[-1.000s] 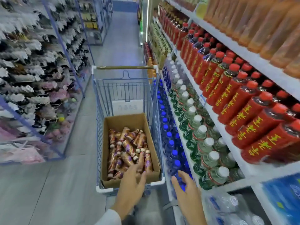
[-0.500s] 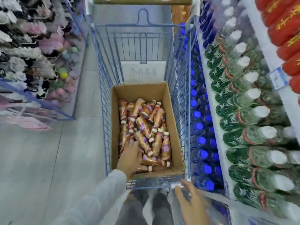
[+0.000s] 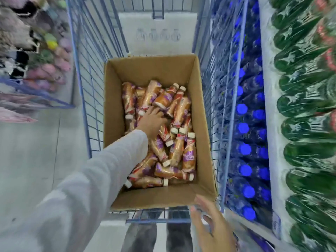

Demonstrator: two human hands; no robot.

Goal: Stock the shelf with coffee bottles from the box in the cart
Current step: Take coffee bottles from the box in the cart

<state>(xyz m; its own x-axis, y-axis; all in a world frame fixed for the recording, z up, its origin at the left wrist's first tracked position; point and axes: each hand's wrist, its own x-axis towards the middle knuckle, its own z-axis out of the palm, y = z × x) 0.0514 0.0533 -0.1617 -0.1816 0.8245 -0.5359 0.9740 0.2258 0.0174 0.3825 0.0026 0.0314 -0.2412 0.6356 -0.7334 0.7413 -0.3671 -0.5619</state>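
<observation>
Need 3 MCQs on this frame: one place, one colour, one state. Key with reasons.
1. Where is the left hand? A) on the floor B) in the box, on the coffee bottles C) in a pocket
2. Cap colour of the shelf bottles beside the cart? A) blue B) orange C) black
3. State of the right hand? A) gripping a bottle B) open, holding nothing C) clenched fist
Key: 1B, its sleeve reaches into the box; 2A, blue caps show through the wire; 3B, fingers spread, nothing in them.
</observation>
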